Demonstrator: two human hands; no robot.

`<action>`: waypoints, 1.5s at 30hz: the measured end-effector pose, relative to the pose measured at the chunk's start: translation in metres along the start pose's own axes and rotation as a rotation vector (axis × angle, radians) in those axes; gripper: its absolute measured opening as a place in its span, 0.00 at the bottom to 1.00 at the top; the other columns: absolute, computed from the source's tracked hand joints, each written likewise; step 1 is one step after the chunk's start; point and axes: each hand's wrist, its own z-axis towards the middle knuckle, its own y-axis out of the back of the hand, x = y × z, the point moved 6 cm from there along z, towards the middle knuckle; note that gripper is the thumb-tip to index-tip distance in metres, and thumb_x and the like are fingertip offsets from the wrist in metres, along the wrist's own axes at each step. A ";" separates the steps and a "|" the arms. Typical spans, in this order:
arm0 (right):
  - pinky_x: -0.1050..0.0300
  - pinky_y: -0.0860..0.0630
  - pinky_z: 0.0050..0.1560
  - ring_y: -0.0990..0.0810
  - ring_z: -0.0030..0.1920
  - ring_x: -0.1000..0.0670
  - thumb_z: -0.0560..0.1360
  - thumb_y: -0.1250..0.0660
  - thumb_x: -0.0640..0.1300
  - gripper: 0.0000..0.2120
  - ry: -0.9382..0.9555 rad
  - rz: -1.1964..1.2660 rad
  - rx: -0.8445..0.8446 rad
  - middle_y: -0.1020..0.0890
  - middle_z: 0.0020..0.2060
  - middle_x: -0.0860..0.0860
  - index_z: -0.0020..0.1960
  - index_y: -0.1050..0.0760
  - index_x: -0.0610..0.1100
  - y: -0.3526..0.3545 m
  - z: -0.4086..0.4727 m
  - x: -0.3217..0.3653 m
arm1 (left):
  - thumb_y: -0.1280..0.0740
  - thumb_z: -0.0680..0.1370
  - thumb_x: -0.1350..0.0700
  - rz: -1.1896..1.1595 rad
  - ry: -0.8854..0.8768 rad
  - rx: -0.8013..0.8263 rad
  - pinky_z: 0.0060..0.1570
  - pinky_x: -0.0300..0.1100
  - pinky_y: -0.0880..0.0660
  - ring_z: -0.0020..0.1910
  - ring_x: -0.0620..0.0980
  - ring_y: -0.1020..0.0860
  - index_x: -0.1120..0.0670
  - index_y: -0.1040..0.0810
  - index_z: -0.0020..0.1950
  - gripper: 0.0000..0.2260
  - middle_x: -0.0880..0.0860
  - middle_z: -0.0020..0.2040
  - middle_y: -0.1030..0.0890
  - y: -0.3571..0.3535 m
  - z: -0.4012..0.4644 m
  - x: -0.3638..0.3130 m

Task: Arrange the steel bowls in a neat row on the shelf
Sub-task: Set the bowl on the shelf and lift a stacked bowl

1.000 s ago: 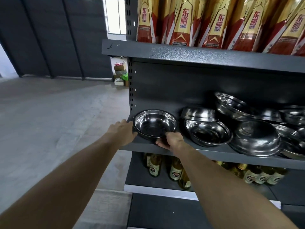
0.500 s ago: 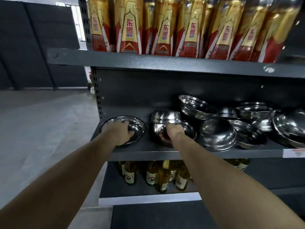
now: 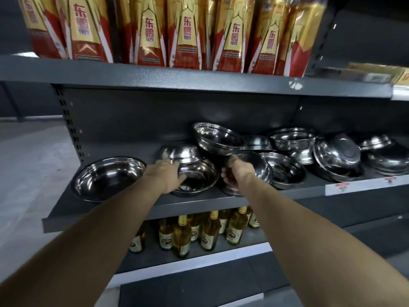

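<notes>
While left hand (image 3: 167, 176) rests on second bowl (image 3: 197, 177), right hand (image 3: 238, 173) grips third bowl (image 3: 259, 168)

Left hand (image 3: 164, 177) on second bowl (image 3: 199, 177); right hand (image 3: 238, 173) grips overturned bowl (image 3: 257, 168).

A shop: stocked shelves (image 3: 199, 202) with price tags (image 3: 342, 187).

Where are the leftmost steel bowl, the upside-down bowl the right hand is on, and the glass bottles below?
leftmost steel bowl (image 3: 108, 178), head view, on its shiny inner bottom.
upside-down bowl (image 3: 262, 168), head view, on its domed outside, right of the hand.
glass bottles (image 3: 208, 232), head view, on one bottle's body, lower shelf.
</notes>
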 end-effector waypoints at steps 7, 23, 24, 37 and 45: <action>0.62 0.23 0.24 0.16 0.27 0.51 0.80 0.39 0.59 0.22 0.036 0.075 0.038 0.14 0.34 0.46 0.59 0.25 0.40 -0.003 0.009 0.016 | 0.45 0.81 0.38 -0.012 -0.033 -0.023 0.66 0.55 0.31 0.74 0.57 0.36 0.52 0.35 0.75 0.28 0.54 0.76 0.35 0.000 0.024 -0.012; 0.60 0.18 0.29 0.14 0.34 0.47 0.80 0.35 0.50 0.16 -0.069 0.254 -0.022 0.14 0.41 0.42 0.48 0.22 0.36 -0.030 0.031 0.029 | 0.45 0.81 0.40 -0.031 -0.004 -0.022 0.68 0.50 0.32 0.73 0.56 0.34 0.52 0.37 0.77 0.27 0.53 0.77 0.37 -0.001 0.028 0.031; 0.59 0.18 0.31 0.14 0.37 0.46 0.80 0.34 0.50 0.15 -0.071 0.256 -0.019 0.14 0.42 0.41 0.48 0.22 0.37 -0.032 0.030 0.030 | 0.46 0.81 0.40 -0.027 -0.002 -0.025 0.66 0.50 0.32 0.72 0.56 0.33 0.52 0.38 0.77 0.27 0.53 0.77 0.36 -0.001 0.026 0.033; 0.58 0.16 0.40 0.15 0.28 0.49 0.76 0.36 0.44 0.13 0.052 0.210 -0.177 0.15 0.29 0.43 0.46 0.21 0.33 -0.021 0.022 0.035 | 0.43 0.80 0.39 -0.018 0.039 -0.032 0.65 0.51 0.30 0.68 0.56 0.29 0.50 0.33 0.73 0.25 0.55 0.70 0.28 0.001 0.012 0.061; 0.51 0.17 0.40 0.21 0.22 0.52 0.72 0.39 0.51 0.17 0.154 -0.036 -0.225 0.18 0.23 0.48 0.37 0.20 0.39 -0.010 -0.001 0.041 | 0.43 0.80 0.39 -0.010 0.100 -0.043 0.66 0.52 0.30 0.69 0.57 0.31 0.51 0.34 0.74 0.26 0.56 0.71 0.30 0.011 0.006 0.079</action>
